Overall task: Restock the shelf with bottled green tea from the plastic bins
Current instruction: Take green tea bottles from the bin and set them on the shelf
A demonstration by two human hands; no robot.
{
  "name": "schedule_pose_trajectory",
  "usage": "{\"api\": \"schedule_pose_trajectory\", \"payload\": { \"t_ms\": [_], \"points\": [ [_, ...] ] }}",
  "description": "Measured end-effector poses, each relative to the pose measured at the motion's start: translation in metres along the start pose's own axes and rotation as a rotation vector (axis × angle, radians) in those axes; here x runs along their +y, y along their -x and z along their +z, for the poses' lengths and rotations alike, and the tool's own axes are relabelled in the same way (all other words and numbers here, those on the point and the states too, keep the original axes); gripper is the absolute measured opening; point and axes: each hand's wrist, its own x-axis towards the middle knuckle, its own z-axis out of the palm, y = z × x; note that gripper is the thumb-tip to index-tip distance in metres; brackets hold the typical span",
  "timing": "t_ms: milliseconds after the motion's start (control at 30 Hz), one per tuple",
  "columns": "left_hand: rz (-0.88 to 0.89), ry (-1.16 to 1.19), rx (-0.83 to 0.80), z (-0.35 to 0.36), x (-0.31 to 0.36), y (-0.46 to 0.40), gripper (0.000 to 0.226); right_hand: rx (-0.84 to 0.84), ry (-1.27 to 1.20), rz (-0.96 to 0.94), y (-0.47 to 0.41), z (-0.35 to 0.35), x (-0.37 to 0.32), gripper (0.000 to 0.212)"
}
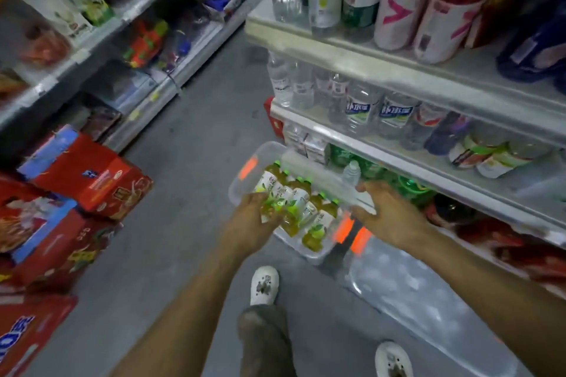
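1. Two white shoes [264, 285] stand on the grey floor [190, 193] at the bottom of the view, one ahead of the other.
2. A clear lid or second bin [407, 294] with an orange latch [360, 240] lies on the floor just right of the shoes, against the base of the shelf.
3. Both bare forearms reach forward to a clear bin [245, 159], which is at the shelf's lower edge.
4. The left hand [249, 223] is inside the near end of the bin; its grip is curled round a tea bottle [271, 208], fingers pinching the label area.
5. The right hand [389, 213] rests on the bin's right rim, fingers bent over the edge next to an orange latch; blur hides how firmly the grip presses.
6. More tea bottles [301, 202] with green caps and white-green labels lie packed on their sides in the bin, amber liquid showing.
7. Just past the right hand, green bottles [407, 185] and one small clear bottle [351, 171] sit on the low shelf level.
8. Red cartons [88, 174] are stacked on the floor to the left.
9. The shelf [352, 52] on the right carries water bottles [361, 107] at mid level and tall red drink bottles [404, 0] above.
10. Across the aisle, a far rack [101, 24] holds blurred snack packets.
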Motion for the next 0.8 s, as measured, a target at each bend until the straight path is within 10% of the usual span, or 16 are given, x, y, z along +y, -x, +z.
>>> {"api": "schedule_pose_trajectory", "payload": {
  "t_ms": [367, 633, 800],
  "points": [
    [-0.005, -0.154, -0.421, 0.052, -0.144, -0.244, 0.054, -0.196, -0.404, 0.535, -0.190, 0.224, -0.052, 0.022],
    [-0.076, -0.198, -0.267, 0.142, -0.188, -0.342, 0.085, -0.106, -0.410, 0.822, -0.275, 0.338, -0.019, 0.100],
    [-0.037, -0.340, -0.155, 0.177, -0.199, -0.367, 0.106, -0.063, -0.458, 0.866, -0.298, 0.370, -0.014, 0.111]
  ]
}}
